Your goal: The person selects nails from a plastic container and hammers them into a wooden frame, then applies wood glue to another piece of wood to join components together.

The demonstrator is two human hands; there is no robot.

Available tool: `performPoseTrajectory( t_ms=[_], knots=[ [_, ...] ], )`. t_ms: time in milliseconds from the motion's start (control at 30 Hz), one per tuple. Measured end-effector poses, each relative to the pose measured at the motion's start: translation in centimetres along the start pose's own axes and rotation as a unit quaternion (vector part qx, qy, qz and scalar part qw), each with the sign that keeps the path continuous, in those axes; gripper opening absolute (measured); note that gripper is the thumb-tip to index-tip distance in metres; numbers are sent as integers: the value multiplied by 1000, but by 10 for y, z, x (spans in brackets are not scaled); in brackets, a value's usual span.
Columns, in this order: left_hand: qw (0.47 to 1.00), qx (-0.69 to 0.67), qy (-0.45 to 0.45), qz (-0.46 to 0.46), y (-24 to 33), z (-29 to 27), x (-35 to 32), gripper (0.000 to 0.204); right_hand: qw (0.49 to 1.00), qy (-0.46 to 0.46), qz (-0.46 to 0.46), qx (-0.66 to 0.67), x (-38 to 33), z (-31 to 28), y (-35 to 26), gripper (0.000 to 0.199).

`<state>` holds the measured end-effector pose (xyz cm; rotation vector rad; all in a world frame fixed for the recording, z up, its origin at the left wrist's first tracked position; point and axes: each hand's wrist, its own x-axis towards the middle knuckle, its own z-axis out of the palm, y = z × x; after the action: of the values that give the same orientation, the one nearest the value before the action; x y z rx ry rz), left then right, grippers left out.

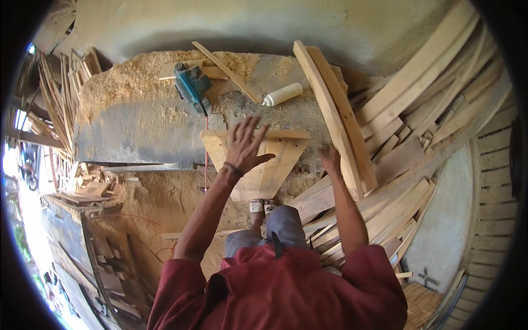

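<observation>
My left hand (247, 146) is held with its fingers spread over a tapered pale wooden panel (278, 168), and nothing is in it. Whether its palm touches the wood I cannot tell. The panel's wide edge rests at the front of the workbench (140, 135), and its narrow end hangs down near my legs. To the right of the panel is my right hand (330, 158), blurred, with its fingers hard to make out. Close beside it, two long planks (329, 110) lean over the bench's right end.
On the bench lie a teal power planer (191, 87) with a red cord, a white squeeze bottle (283, 94), a thin wood strip (225, 71) and heaped shavings (126, 82). Stacked boards (423, 93) crowd the right side. Scrap wood (91, 187) sits at left.
</observation>
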<state>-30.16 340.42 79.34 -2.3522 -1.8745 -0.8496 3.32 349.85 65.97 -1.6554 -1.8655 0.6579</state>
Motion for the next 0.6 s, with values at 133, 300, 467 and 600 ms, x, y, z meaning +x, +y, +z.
performPoseTrajectory(
  t_ms=[133,300,467,600],
  knots=[
    [998,48,-30,-21,-6,37,17,58,982,-124,-70,-125,137,33,-71,53],
    [998,13,-40,-45,-4,35,18,54,882,-209,-252,-340,229,122,-69,86],
    [998,28,-47,-37,-10,31,14,58,835,-243,-303,-389,260,162,-82,81],
    [998,26,-37,-37,-12,36,9,59,839,-249,-310,-372,255,152,-81,70]
  ],
)
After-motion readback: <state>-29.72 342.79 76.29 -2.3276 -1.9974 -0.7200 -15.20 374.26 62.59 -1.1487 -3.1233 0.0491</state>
